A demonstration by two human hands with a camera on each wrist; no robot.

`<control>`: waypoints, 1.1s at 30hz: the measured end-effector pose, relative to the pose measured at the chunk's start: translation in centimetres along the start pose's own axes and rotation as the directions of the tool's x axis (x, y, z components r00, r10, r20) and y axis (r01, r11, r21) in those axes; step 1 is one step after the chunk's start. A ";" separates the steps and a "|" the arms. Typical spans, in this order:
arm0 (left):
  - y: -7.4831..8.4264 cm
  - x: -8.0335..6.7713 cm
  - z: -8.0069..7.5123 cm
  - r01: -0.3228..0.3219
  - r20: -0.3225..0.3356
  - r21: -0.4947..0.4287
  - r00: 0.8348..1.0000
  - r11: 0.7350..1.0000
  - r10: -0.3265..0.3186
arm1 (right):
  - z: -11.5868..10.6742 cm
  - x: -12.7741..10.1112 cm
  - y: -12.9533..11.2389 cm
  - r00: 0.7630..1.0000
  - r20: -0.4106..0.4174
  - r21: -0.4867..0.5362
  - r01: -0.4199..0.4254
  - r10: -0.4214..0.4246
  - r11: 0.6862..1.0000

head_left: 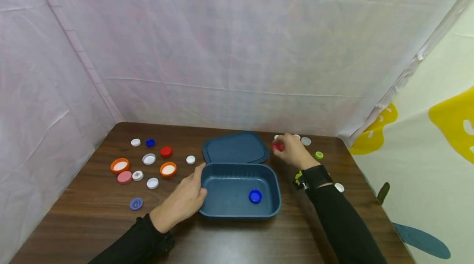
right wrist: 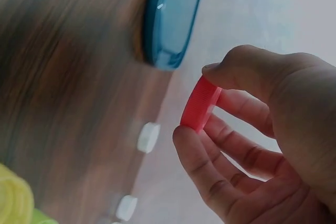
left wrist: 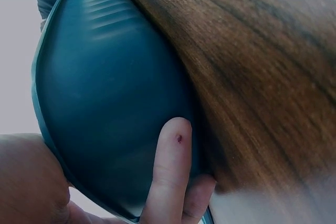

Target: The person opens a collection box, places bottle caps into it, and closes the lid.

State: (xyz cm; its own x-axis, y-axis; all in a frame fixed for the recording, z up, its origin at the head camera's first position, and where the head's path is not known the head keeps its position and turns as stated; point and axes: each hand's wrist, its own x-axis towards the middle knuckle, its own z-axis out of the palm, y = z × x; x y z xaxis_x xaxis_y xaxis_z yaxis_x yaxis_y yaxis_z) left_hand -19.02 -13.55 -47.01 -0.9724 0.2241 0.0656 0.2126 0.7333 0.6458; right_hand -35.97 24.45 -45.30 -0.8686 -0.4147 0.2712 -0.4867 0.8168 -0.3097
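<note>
A blue rectangular plastic container stands at the middle of the table with a blue bottle cap inside. My left hand grips its left side, the thumb at the rim and the fingertips against the outer wall. Beyond the container's right back corner, my right hand pinches a red bottle cap between thumb and index finger. The cap's ridged side shows in the right wrist view, held above the tabletop. Behind the container lies its flat blue lid.
Several caps lie on the left of the wooden table, among them a red cap, an orange-rimmed cap and a pink cap. At the right are a green cap and white caps. White sheeting rises behind the table.
</note>
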 end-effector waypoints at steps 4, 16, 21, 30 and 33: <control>0.0 0.0 0.0 -0.004 -0.006 0.005 1.000 1.000 0.004 | -0.6 -0.3 -1.6 1.000 -0.007 0.008 0.019 -0.019 1.000; -0.1 0.0 0.1 0.003 -0.002 0.004 1.000 1.000 -0.003 | -1.8 -2.0 -6.8 0.993 -0.019 0.059 0.117 -0.116 0.991; -0.2 -0.1 0.2 -0.014 -0.018 0.017 1.000 1.000 0.014 | -1.7 -3.1 -8.6 0.983 0.029 0.069 0.180 -0.183 0.981; -0.2 -0.1 0.3 -0.036 -0.034 0.029 0.999 0.999 0.037 | -1.1 -4.7 -10.6 0.951 0.145 0.120 0.258 -0.274 0.959; -0.2 -0.1 0.2 -0.034 -0.034 0.028 0.999 0.999 0.035 | -0.6 -5.0 -11.0 0.938 0.206 0.127 0.258 -0.280 0.958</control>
State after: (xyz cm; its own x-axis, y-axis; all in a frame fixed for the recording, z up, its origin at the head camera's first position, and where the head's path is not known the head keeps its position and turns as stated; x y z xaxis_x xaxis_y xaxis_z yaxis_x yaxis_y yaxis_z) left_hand -18.95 -13.54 -47.30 -0.9671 0.2272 0.1140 0.2479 0.7433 0.6213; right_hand -26.23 17.81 -42.72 -0.6973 -0.7001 0.1534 -0.7021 0.6243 -0.3424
